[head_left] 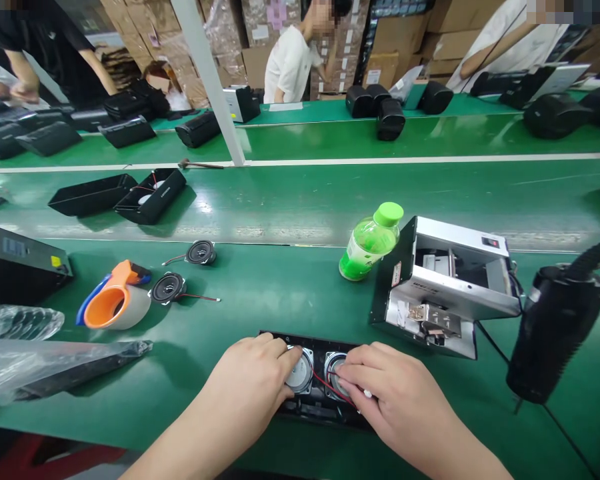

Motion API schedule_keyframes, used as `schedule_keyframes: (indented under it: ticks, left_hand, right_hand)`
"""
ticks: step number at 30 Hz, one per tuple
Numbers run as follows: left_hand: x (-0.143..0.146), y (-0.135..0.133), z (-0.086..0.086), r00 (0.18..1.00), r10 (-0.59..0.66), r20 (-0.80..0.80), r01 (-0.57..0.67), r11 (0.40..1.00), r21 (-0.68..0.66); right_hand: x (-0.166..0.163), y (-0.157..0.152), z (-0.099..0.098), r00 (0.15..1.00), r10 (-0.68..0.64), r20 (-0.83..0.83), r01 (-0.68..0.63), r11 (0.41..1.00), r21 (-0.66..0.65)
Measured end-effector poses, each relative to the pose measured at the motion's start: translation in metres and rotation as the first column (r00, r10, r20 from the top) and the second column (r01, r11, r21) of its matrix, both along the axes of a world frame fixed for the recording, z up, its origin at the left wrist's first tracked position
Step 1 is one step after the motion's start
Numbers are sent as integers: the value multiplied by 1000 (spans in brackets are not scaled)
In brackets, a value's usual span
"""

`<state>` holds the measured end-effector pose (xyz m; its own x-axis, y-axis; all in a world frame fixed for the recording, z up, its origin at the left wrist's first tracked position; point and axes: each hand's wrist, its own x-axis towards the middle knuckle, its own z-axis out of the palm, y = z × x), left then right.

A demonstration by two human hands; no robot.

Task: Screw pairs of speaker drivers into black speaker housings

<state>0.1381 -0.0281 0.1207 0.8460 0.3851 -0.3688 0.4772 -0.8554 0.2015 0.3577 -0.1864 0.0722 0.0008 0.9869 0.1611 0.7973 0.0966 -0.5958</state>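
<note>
Left hand (254, 379) grasps one speaker (301, 375); right hand (393, 387) pinches a red wire (324, 383) — over the second speaker (331, 361).

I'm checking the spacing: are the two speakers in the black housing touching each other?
Apart. The head view shows a strip of black housing between the left speaker and the right speaker.
</note>
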Motion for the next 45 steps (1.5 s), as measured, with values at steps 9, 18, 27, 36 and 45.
schedule_keyframes:
  ticks: [9, 18, 27, 36, 45]
  left_hand:
    - [-2, 2, -7, 998, -20, 53, 19, 1000, 8]
    - [1, 3, -10, 997, -49, 59, 47, 998, 46]
    - [-7, 4, -8, 987, -20, 158, 18, 1000, 16]
    - [-16, 4, -22, 960, -44, 275, 31, 998, 49]
    - [-15, 5, -20, 970, -31, 241, 23, 999, 32]
  right_hand:
    - [0, -2, 1, 1000, 1, 10, -1, 1000, -5]
    - [1, -1, 4, 997, 39, 65, -36, 998, -48]
    - [8, -4, 9, 980, 142, 143, -111, 973, -203]
    - [3, -4, 12, 968, 207, 138, -173, 959, -225]
    - [1, -1, 11, 965, 203, 167, -173, 969, -178]
